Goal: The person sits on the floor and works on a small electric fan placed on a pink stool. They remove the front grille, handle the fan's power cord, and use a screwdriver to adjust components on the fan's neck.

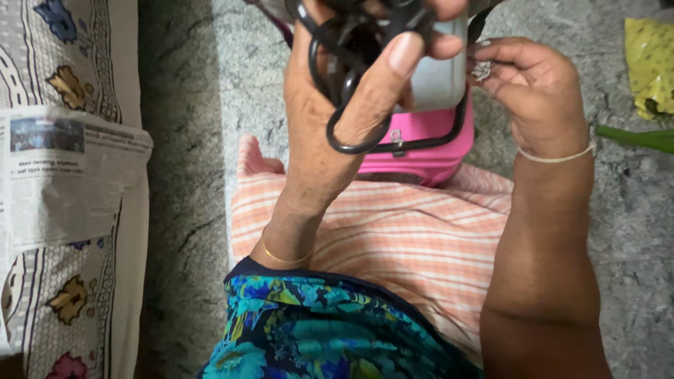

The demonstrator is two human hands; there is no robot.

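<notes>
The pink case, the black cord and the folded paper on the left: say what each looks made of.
Pink case: looks like moulded plastic, smooth and slightly glossy, with rounded edges.
Black cord, looped in the left hand: probably rubber or plastic sheathing, since it shines and bends in smooth curves.
Folded paper: newsprint, matte greyish, with printed columns and a soft crease.

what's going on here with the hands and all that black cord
A person seated on a grey stone floor holds a bundle of black cord and a grey-white device in the left hand. The right hand pinches a small silvery piece beside it. A pink case lies just beyond the striped cloth on the lap.
</notes>
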